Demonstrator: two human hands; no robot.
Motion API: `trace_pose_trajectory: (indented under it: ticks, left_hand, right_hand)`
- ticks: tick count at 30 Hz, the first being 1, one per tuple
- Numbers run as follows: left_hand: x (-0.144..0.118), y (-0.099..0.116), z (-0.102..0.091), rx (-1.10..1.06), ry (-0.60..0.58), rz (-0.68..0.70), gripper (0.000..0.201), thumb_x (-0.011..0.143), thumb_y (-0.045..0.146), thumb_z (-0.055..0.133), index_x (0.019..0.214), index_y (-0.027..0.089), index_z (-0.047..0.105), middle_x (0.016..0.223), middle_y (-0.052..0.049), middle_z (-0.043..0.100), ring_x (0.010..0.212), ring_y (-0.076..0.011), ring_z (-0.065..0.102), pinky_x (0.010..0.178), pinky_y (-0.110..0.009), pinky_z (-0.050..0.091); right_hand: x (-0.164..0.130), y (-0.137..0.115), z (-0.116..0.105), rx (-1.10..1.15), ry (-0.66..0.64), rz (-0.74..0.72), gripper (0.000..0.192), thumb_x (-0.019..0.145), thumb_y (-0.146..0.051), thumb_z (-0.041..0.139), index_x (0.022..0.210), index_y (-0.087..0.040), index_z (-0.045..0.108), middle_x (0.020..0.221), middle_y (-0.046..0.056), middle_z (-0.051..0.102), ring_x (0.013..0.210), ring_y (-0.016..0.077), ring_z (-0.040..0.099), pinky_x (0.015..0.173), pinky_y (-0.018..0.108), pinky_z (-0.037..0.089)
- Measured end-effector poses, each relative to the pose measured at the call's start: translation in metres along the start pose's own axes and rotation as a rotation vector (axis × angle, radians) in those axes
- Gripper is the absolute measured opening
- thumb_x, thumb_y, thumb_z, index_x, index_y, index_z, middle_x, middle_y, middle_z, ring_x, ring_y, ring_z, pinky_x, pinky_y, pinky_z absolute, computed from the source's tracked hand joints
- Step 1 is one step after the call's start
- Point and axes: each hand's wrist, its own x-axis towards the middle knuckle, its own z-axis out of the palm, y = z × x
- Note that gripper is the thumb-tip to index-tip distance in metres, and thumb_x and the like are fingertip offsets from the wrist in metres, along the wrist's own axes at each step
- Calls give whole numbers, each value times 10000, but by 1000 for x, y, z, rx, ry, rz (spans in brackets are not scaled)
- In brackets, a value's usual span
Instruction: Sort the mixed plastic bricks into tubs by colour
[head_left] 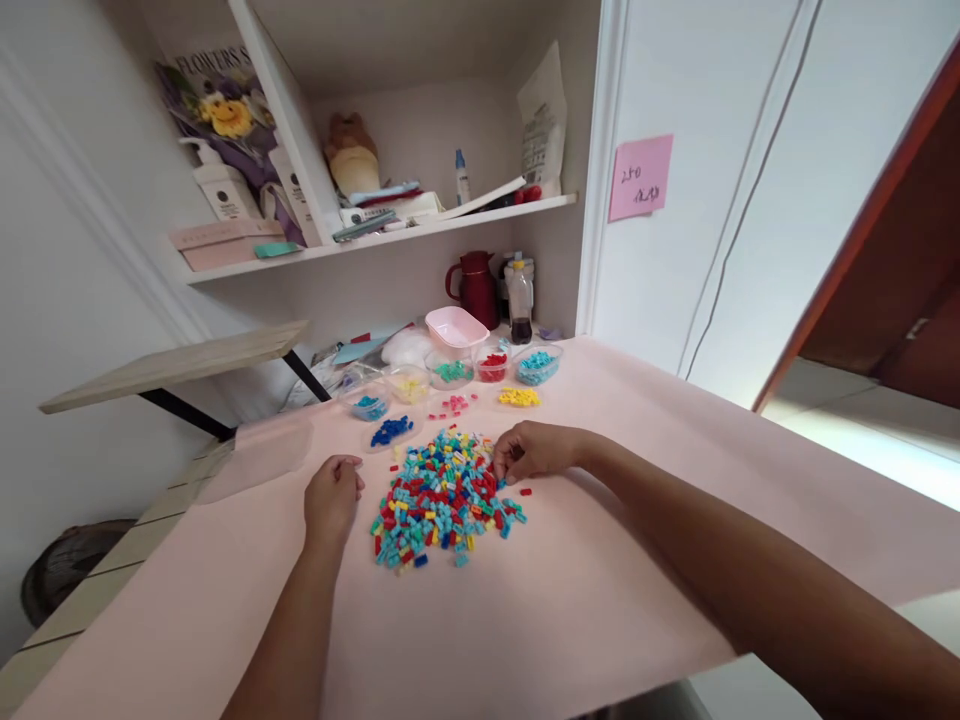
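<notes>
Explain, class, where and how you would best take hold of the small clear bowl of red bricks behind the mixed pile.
Probably grip the bowl of red bricks by its rim, coming from above and pinching opposite sides. It stands upright and open, and similar bowls crowd both flanks, so a sideways reach looks awkward.

Readable text: 2 spots only

Pink sticky note [640, 177] on white cabinet door [720, 150]: handwritten "250" w/ two characters below, too small to read. Flower-print bag [217, 100] on top shelf [390, 235], upper left: "FLOWERS" in caps. Labels on bottles and boxes nearby too blurred to read.
</notes>
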Motion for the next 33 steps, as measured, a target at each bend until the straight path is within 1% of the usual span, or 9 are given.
trace_pose_trajectory:
  ticks: [5,10,13,16,19,25,27,29,33]
  left_hand:
    - [3,-8,-2,-9,-49,5,253,729,334,455,819,210,656,556,25,624,484,-139,557,515,-255,417]
    - [5,-13,-2,-19,-78,-19,263,734,376,467,818,220,661,557,21,632,492,-153,563,516,-264,406]
    - [5,-13,-2,-37,-96,-27,272,743,399,470,822,221,659,559,22,629,487,-153,557,519,-265,404]
    - [5,-13,-3,-51,-104,-34,272,745,404,471,822,219,656,557,24,622,479,-149,549,517,-265,396]
    - [4,-12,-3,-56,-107,-41,254,744,379,466,822,223,649,539,35,603,470,-145,539,515,-263,392]
    - [5,-15,-3,-58,-117,-53,254,738,356,460,851,226,647,552,31,607,510,-154,561,529,-267,415]
    - [6,-17,-3,-60,-123,-56,256,731,358,469,862,228,646,548,35,604,507,-155,557,530,-269,416]
    - [8,-18,-3,-62,-127,-59,254,725,370,477,857,232,646,541,41,599,496,-154,549,522,-270,409]
    - [10,-19,-3,-73,-123,-56,268,720,417,496,835,233,653,549,36,604,474,-154,538,511,-277,405]
  right_hand:
    - [-3,-1,0,78,23,84,204,680,-248,685,866,-171,721,724,-14,634,583,96,509,548,213,421]
    - [-5,0,0,132,20,113,174,691,-210,656,853,-177,709,783,-3,645,618,100,535,565,213,444]
    - [-5,1,1,141,28,119,173,697,-232,663,856,-177,701,769,-1,636,603,100,531,553,215,439]
    - [-5,1,2,157,68,123,163,694,-246,671,842,-180,692,719,-8,624,576,104,529,537,221,429]
    - [-7,-1,0,194,116,120,149,696,-258,671,824,-182,683,712,0,639,585,119,544,541,231,430]
    - [-17,-6,-12,202,247,114,148,707,-283,658,812,-181,680,732,15,658,620,140,566,577,253,447]
    - [-21,-9,-16,181,259,117,135,710,-262,640,811,-177,673,740,17,657,628,142,572,588,255,452]
    - [-24,-11,-18,116,237,120,131,706,-234,630,812,-175,679,785,24,670,672,149,586,608,251,453]
    - [-28,-11,-20,-146,163,146,168,668,-165,634,813,-197,713,871,14,693,765,158,597,649,238,436]
